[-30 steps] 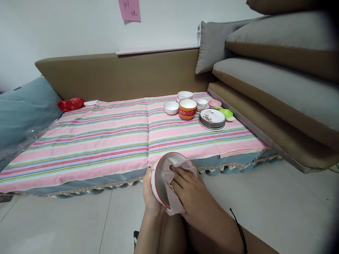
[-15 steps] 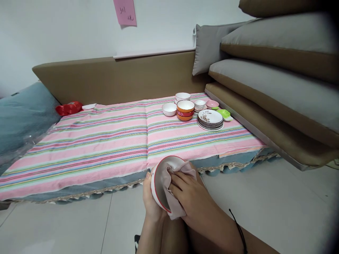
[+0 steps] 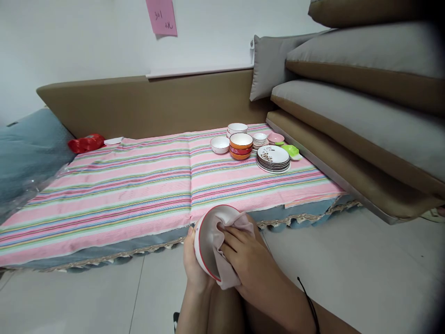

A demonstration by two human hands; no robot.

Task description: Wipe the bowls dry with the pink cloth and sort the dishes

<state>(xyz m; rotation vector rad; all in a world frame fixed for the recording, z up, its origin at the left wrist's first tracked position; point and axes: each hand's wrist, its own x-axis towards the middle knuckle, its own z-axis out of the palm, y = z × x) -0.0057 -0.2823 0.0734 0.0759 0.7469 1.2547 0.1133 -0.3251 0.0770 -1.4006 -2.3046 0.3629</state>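
A white bowl with a red rim (image 3: 206, 236) is tilted on its side above my knees, its mouth turned to the right. My left hand (image 3: 195, 264) grips it from the left and below, the thumb against the outer wall. Inside the bowl my right hand (image 3: 245, 255) presses a pale pink cloth (image 3: 227, 273) to the inner surface, fingers bent into its folds. Part of the cloth hangs over the rim. The fingers of my left hand behind the bowl are hidden.
On the striped cloth (image 3: 139, 185) stand stacked orange and red bowls (image 3: 240, 150), a white bowl (image 3: 219, 146), a stack of plates (image 3: 273, 157), small dishes (image 3: 259, 138) and a green dish (image 3: 291, 150). Large cushions (image 3: 347, 102) rise at the right. A red bundle (image 3: 86, 144) lies far left.
The cloth and my right fingers have shifted slightly within the bowl. The whole view has moved a little, and my left hand keeps its grip.
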